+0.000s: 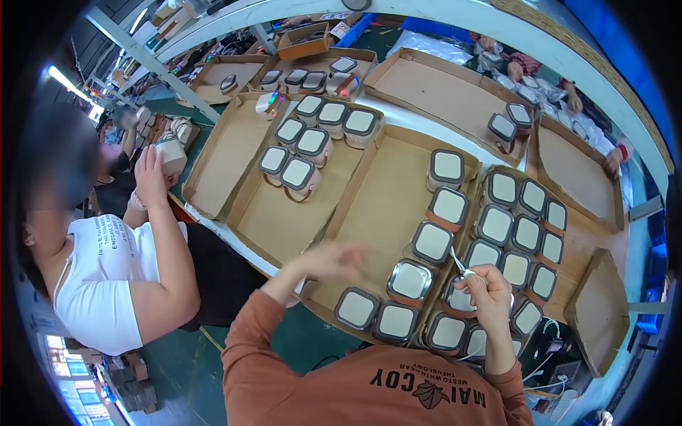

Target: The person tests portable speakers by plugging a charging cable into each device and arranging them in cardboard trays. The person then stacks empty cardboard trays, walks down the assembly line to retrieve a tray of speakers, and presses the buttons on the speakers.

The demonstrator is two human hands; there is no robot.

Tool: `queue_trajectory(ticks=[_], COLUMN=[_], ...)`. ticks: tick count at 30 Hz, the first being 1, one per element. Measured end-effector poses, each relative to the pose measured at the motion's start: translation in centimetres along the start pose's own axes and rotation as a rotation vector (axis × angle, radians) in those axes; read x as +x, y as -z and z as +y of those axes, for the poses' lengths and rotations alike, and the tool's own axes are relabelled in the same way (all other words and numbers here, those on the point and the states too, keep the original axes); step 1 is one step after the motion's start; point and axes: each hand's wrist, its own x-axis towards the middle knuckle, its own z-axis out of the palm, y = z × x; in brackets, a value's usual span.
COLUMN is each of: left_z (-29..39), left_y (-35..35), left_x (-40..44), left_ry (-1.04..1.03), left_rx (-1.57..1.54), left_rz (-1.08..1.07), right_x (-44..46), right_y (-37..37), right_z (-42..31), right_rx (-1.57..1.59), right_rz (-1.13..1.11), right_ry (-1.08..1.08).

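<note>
My left hand (332, 260) is blurred over the left part of a cardboard tray (366, 206); its fingers look stretched out and hold nothing I can see. My right hand (489, 290) is closed on a slim, pale, pointed tool (458, 260), its tip up beside a square speaker-like box (432, 241). Below the hand, a silvery-rimmed box (460, 297) is partly hidden. Another shiny-rimmed box (410, 280) lies to its left. These boxes have cream tops, dark rims and brown straps. Two more, one a square box (356, 308), sit at the tray's near edge.
Several similar boxes (495, 224) fill the right-hand tray. Another tray (284, 213) holds more at the left. A person in a white shirt (121, 277) holds a box at left. Other people's hands (574, 99) show across the table. A metal frame (440, 21) crosses above.
</note>
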Motion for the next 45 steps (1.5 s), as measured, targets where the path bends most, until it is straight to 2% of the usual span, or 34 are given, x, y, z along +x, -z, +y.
queue_trajectory(ticks=[2,4,6,7,8,10,11,12,13,14,16,17,18,19,20,21,23,24,26,27,29,30,33,40,44,45], left_z=[-4.4,-6.5,-8.3,-8.7,-9.0,-9.5,-9.4,-9.1,-8.9,-9.1,-9.8,-9.5,-8.1,-5.8,-3.7,-2.1,0.6,1.8,4.1,5.2,6.9,7.6,9.3,8.7,8.6,8.5], left_y=[5.6,10.7,13.3,14.1,14.6,14.7,14.6,14.3,13.9,13.1,10.9,10.1,8.8,7.3,5.8,4.5,1.8,0.3,-2.5,-3.9,-6.1,-6.9,-8.3,-9.3,-10.6,-10.9], left_x=[3.1,4.0,4.7,5.1,5.6,6.3,6.4,6.4,6.4,6.8,7.7,7.9,7.9,7.6,7.3,7.0,6.6,6.6,6.9,7.0,6.7,6.5,6.3,6.8,7.0,7.1], left_ry=[0.014,0.109,0.141,0.174,0.169,0.22,0.216,0.173,0.13,0.128,-0.068,-0.052,-0.055,-0.283,-0.493,-0.489,-0.647,-0.643,-0.685,-0.682,-0.727,-0.723,-0.734,-0.571,-0.556,-0.551], left_rx=[0.773,1.216,1.251,1.286,1.282,1.235,1.23,1.097,0.965,0.965,0.577,0.215,0.221,-0.45,-1.114,-1.113,-1.287,-1.29,-1.388,-1.392,-1.495,-1.495,-1.46,-1.263,-1.32,-1.195], left_rz=[0.401,0.681,0.731,0.775,0.788,0.863,0.866,0.918,0.967,0.965,1.206,1.197,1.189,1.113,0.944,0.938,0.725,0.712,0.54,0.525,0.3,0.286,0.11,0.123,0.082,0.136], right_x=[0.2,0.2,0.3,0.7,1.1,1.9,1.9,1.8,1.8,1.9,1.9,1.8,1.8,1.9,1.9,1.9,2.0,2.1,2.4,2.4,2.4,2.2,1.6,-0.4,-0.9,-0.5], right_y=[0.0,0.3,1.0,2.1,3.8,9.1,11.9,13.0,13.2,13.0,8.8,7.4,6.0,4.3,2.6,1.0,-1.4,-2.3,-3.7,-4.2,-4.8,-4.9,-4.9,-4.2,-4.0,-3.7], right_z=[0.0,0.3,0.1,-0.6,-1.6,-2.6,-2.6,-3.1,-3.1,-2.7,-3.4,-2.9,-2.1,-1.4,-1.1,-1.7,-2.4,-2.5,-3.3,-3.3,-3.3,-3.4,-3.4,-3.7,-3.3,-2.8], right_rx=[-0.009,-0.033,-0.012,-0.071,-0.13,-0.02,-0.01,0.001,0.021,0.02,-0.161,-0.188,-0.214,-0.211,-0.209,-0.279,-0.385,-0.423,-0.49,-0.49,-0.522,-0.555,-0.646,-0.887,-0.827,-0.762], right_rz=[0.022,0.039,0.255,0.435,0.616,0.915,0.944,0.97,0.901,0.903,0.735,0.617,0.495,0.412,0.328,0.256,0.153,0.125,0.072,0.083,0.111,0.119,0.108,0.045,0.11,0.167], right_ry=[-0.05,-0.039,-0.012,0.046,0.107,0.265,0.329,0.392,0.458,0.458,0.252,0.154,0.056,0.053,0.051,0.089,0.174,0.223,0.469,0.514,0.66,0.72,0.789,0.805,0.756,0.732])
